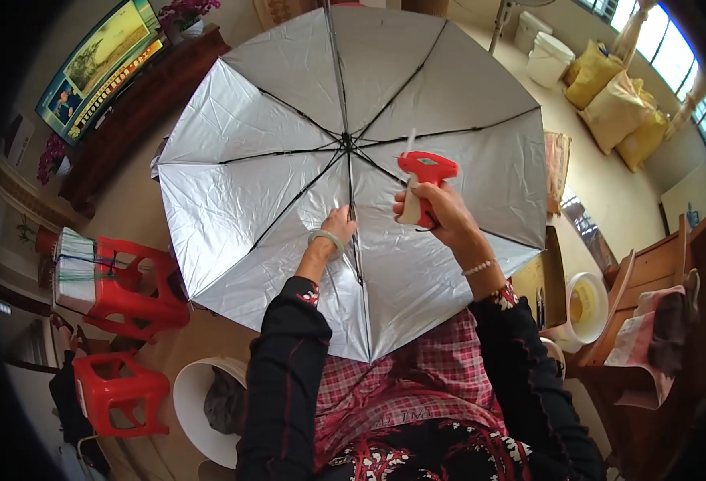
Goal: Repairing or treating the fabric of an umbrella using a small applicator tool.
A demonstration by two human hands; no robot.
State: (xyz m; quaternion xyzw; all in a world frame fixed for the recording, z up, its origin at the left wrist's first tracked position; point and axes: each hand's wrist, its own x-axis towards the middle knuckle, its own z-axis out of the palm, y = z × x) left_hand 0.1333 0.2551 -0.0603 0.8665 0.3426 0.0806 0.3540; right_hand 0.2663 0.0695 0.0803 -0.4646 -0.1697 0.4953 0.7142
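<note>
An opened umbrella (441, 88) lies inside-up across my lap, its silver lining and black ribs facing me. The ribs meet at a black hub (346, 143), and the shaft runs from there toward the top of the view. My left hand (338, 228), with a pale bangle at the wrist, is closed at the near rib, just below the hub. My right hand (444, 210) grips a red and white tagging gun (428, 166) above the lining, right of the hub. A clear strip of fasteners sticks up from the gun. My left fingertips are partly hidden.
Red plastic stools (122, 393) stand at left, one topped by a white box (75, 271) with strings. A white bucket (200, 393) holds dark cloth. At right are a white tub (585, 309) and a wooden bench (633, 353). Yellow sacks (621, 108) lie far right; a television (100, 64) far left.
</note>
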